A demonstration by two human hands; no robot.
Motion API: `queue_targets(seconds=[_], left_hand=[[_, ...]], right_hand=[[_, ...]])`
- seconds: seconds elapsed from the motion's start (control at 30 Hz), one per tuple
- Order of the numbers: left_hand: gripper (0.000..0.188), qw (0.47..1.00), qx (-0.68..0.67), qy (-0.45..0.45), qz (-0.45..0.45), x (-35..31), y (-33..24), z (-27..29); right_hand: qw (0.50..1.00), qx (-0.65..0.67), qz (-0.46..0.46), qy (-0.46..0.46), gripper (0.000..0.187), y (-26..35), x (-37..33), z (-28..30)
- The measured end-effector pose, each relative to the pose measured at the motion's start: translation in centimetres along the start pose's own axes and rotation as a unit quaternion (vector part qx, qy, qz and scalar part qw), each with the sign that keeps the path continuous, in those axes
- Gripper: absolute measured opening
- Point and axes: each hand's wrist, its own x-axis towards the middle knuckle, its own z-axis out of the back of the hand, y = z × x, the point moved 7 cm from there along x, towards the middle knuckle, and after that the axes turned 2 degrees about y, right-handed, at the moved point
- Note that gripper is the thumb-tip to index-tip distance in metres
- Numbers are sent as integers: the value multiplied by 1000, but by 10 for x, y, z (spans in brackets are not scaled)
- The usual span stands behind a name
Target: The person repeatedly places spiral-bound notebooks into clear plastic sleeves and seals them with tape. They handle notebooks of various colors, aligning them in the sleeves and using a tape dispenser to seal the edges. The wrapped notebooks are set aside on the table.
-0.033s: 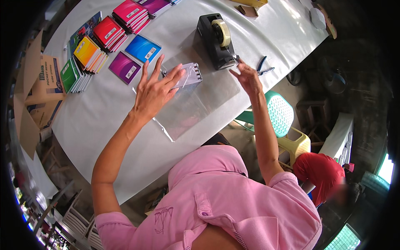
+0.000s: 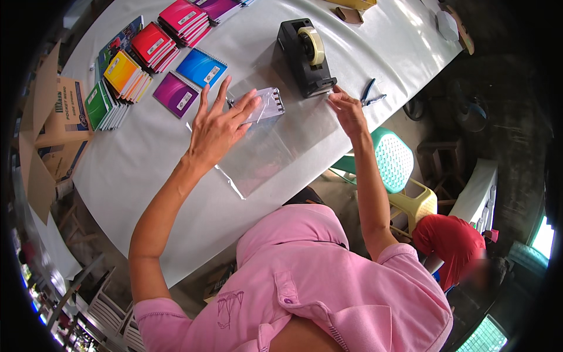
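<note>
My left hand (image 2: 212,134) lies with fingers spread over a small spiral memo pad (image 2: 265,107) wrapped in clear plastic. Its fingertips press on the pad's near-left part. Beneath and around the pad is a large clear plastic sheet (image 2: 258,167) on the table. My right hand (image 2: 350,111) is at the front end of a black tape dispenser (image 2: 305,64), thumb and fingertips pinched together by its cutter. A pale bit of tape (image 2: 330,94) shows at those fingertips. The tape roll (image 2: 315,47) sits in the dispenser.
Blue-handled pliers (image 2: 370,94) lie right of my right hand. A blue notebook (image 2: 201,68) and a purple notebook (image 2: 176,94) lie left of the dispenser, near stacks of colored notebooks (image 2: 126,76). An open cardboard box (image 2: 64,111) stands at left. Stools (image 2: 392,161) and a person in red (image 2: 448,246) are at right.
My right hand's fingers have closed from spread to a pinch beside the dispenser's cutter, and the hand has shifted slightly. My left hand and the pad look unmoved.
</note>
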Motion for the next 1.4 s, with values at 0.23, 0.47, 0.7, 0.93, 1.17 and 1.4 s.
queue_targets(seconds=[0.23,0.47,0.7,0.93,1.17,1.4], left_hand=[[65,1000,0,-8,7,-6,0,-1],[57,1000,7,-11,8,-7,-2,1],[61,1000,15,10,14,-9,1,-4],[66,963,-203,91,150,22,26,-34],[60,886,-434,123,106,12,18,-44],[74,645,-694,-97,303,-102,10,-87]], right_hand=[[904,-380,-24,-196,30,57,-49,-46],[987,-53,-147,-31,27,43,-78,-195],[981,-82,-140,-104,34,1,-95,-184],[982,-141,-89,-83,37,-7,-88,-178],[968,-129,-186,113,39,-50,-72,-147],[916,-8,-318,246,77,-37,-54,-161]])
